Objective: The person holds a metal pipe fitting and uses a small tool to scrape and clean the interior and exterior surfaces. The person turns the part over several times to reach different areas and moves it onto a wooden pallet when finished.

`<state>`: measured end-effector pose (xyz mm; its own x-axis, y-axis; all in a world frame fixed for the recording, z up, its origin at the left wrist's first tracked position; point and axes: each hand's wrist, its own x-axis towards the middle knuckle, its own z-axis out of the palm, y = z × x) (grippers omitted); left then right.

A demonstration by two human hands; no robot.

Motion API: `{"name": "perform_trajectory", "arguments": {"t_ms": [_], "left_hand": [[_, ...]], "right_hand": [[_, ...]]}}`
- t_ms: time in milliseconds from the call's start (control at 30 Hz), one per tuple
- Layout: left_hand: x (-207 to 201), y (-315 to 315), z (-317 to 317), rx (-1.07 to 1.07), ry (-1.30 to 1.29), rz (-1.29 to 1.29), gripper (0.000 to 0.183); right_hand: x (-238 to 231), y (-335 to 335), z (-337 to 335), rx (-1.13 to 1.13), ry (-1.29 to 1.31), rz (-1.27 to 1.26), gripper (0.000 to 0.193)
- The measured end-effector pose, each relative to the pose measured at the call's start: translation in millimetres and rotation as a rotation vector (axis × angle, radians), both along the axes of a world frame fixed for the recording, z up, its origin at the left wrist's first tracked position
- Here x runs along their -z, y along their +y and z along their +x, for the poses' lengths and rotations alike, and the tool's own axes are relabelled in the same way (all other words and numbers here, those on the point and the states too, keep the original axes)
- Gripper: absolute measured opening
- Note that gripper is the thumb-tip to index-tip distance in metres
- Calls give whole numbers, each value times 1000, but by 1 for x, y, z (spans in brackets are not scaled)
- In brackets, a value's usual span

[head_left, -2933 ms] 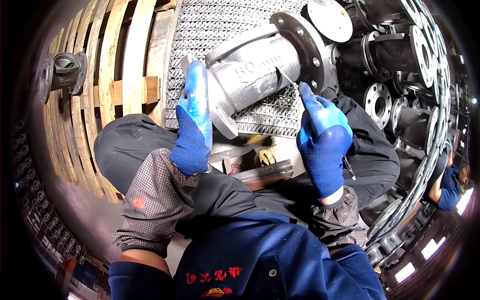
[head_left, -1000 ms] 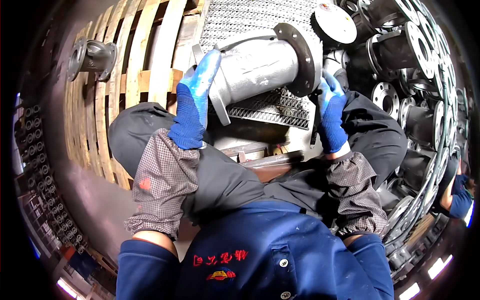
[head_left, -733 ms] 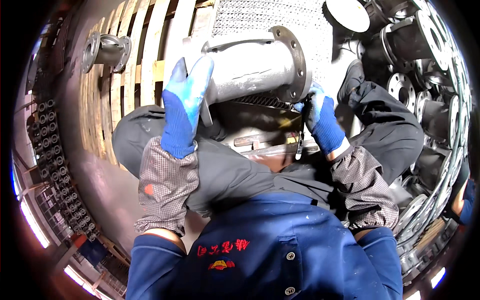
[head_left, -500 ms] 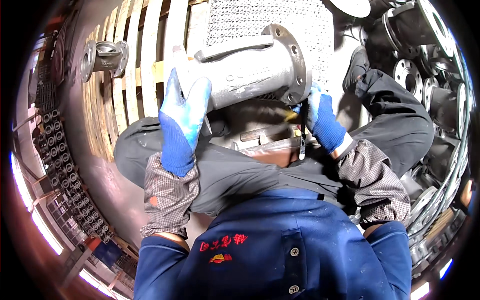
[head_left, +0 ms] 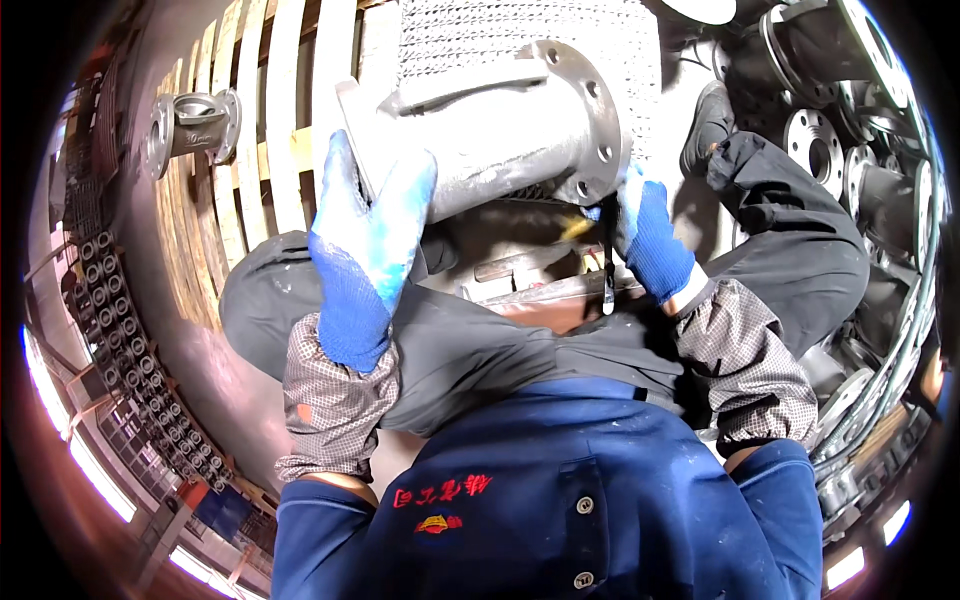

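A large grey flanged metal valve body (head_left: 500, 135) lies on its side in front of me, tilted with its right end a little higher. My left hand (head_left: 370, 230), in a blue and white glove, grips its left flange, thumb and fingers on either side of the rim. At the lower edge of the bolt-holed right flange (head_left: 600, 120), my right hand (head_left: 645, 230) is closed, its fingertips partly hidden behind the metal. A slim dark strip with a shiny tip (head_left: 608, 295) hangs beside that hand; what it belongs to is unclear.
A textured pale mat (head_left: 530, 35) lies beyond the casting. Left of it, a smaller flanged fitting (head_left: 195, 130) stands on a wooden pallet (head_left: 285, 110). Several flanged castings (head_left: 890, 215) crowd the right side. Between my legs is a low reddish-brown item (head_left: 555, 312).
The valve body has shifted slightly in my hands, its left flange showing a little more to the left. Both hands keep their places on it. The whole view has moved slightly.
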<state>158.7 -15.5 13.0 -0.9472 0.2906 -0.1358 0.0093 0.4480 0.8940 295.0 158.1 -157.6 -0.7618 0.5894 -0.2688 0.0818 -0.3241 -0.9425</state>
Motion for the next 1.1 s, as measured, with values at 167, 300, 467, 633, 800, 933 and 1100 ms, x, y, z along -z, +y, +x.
{"name": "perform_trajectory", "arguments": {"t_ms": [167, 300, 467, 633, 800, 933, 1100], "left_hand": [[10, 1, -25, 199, 327, -161, 71], [8, 20, -30, 328, 328, -110, 71], [17, 24, -30, 397, 346, -121, 81], [13, 13, -32, 284, 228, -79, 75], [28, -8, -54, 549, 846, -231, 39], [15, 15, -39, 426, 541, -44, 35], [17, 24, -42, 433, 385, 272, 36]], "right_hand": [[-37, 21, -13, -180, -235, 642, 17], [-23, 37, -14, -173, -256, 650, 16], [1, 43, -32, 13, -157, 376, 15], [-16, 44, -28, -100, -162, 921, 13], [-16, 41, -33, 154, 69, 11, 8], [-29, 55, -34, 230, 216, -329, 15], [-12, 60, -32, 102, 60, 32, 24]]}}
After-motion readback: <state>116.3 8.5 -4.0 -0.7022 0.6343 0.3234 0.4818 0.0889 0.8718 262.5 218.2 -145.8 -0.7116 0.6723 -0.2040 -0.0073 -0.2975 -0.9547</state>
